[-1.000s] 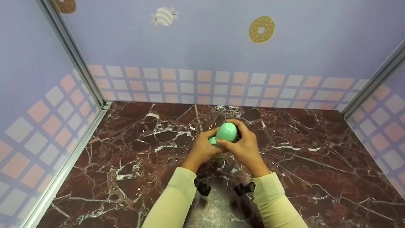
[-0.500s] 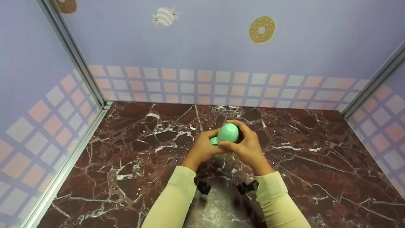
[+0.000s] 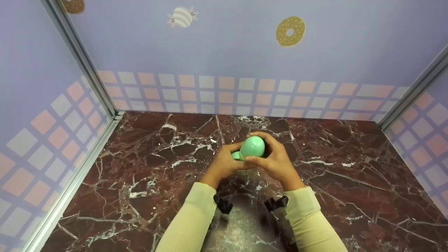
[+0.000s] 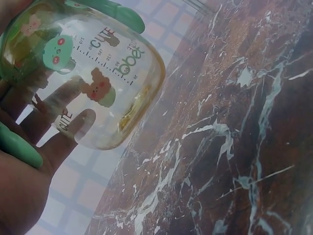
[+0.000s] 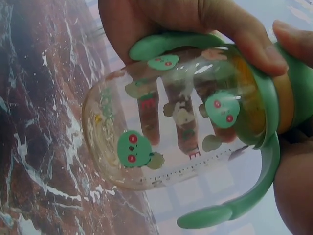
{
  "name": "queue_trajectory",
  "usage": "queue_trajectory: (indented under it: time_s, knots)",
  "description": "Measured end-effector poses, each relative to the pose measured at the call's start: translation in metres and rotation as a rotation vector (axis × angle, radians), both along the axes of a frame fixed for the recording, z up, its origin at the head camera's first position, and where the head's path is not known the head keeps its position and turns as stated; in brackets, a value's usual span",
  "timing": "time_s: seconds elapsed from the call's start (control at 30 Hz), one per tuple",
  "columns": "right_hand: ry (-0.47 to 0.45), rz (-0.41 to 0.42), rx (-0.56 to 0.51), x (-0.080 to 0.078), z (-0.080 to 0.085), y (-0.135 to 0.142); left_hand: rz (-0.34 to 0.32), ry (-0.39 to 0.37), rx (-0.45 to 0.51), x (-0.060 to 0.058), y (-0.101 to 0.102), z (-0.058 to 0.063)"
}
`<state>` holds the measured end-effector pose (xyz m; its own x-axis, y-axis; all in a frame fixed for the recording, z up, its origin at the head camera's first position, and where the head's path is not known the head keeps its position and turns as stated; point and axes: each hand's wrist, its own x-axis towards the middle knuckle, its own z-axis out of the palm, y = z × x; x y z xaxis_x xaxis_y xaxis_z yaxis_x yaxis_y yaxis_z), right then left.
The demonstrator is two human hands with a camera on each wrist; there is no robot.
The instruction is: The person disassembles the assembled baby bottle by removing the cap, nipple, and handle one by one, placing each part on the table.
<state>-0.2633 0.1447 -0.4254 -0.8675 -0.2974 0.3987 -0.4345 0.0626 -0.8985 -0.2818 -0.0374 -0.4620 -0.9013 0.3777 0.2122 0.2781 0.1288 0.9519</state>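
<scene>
A clear baby bottle [image 5: 181,117] with cartoon prints and a measuring scale is held between both hands in the middle of the head view. My left hand [image 3: 225,162] grips its body, the fingers showing through the clear wall in the left wrist view, with a green side handle [image 4: 19,147] by the palm. The other green handle [image 5: 210,215] stands free in the right wrist view. Around the rounded mint-green cap [image 3: 253,146] curl the fingers and thumb of my right hand [image 3: 278,162]. The bottle is tilted, and the hands hide its body in the head view.
Beneath the hands lies a dark red marbled tabletop [image 3: 157,196] with white veins. Lilac panels with pink and white squares, such as the back wall [image 3: 224,45], enclose it on three sides. A metal rail [image 3: 80,164] runs along the left edge.
My right wrist and forearm have shifted slightly to the right, while the hand keeps its grip on the cap. The left hand and bottle stay almost in place.
</scene>
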Motion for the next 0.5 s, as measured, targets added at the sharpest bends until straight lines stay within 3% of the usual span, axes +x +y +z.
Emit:
queue_trajectory:
  time_s: [0.23,0.5]
  knots:
    - [0.017,0.042,-0.061,-0.0018,0.0014,0.0053,-0.004,0.008,0.005,0.0003,-0.0017,-0.0041]
    - [0.012,0.003,-0.084,0.0000,0.0023,0.0095,0.018,0.004,-0.013,0.0013,-0.0017,-0.0060]
